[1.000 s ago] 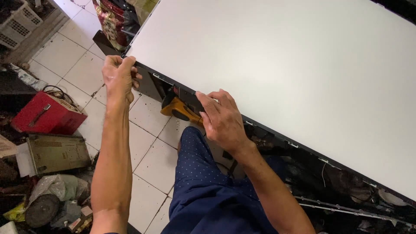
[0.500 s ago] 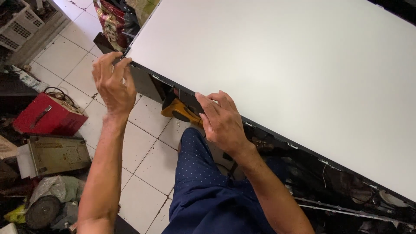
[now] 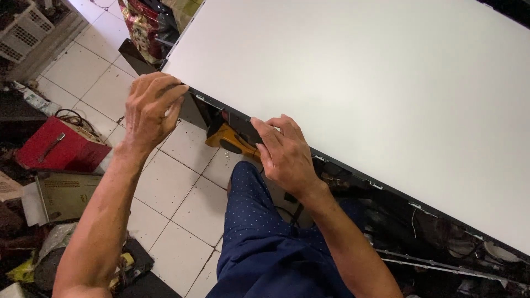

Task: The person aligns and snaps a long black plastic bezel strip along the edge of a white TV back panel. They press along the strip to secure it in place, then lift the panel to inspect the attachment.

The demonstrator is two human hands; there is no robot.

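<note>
White panel (image 3: 359, 83): large flat sheet, near long edge running from upper left to lower right, set in a black frame (image 3: 342, 165). Left hand (image 3: 149, 110): at the panel's near-left corner, fingers curled onto the edge. Right hand (image 3: 284, 154): further right along that edge, fingers spread, pressing flat, gripping nothing. Both forearms reach up from below.

White panel (image 3: 359, 83) top open, floor tiles (image 3: 182, 204) free btwn hands, red case (image 3: 61, 146) & clutter block left
</note>
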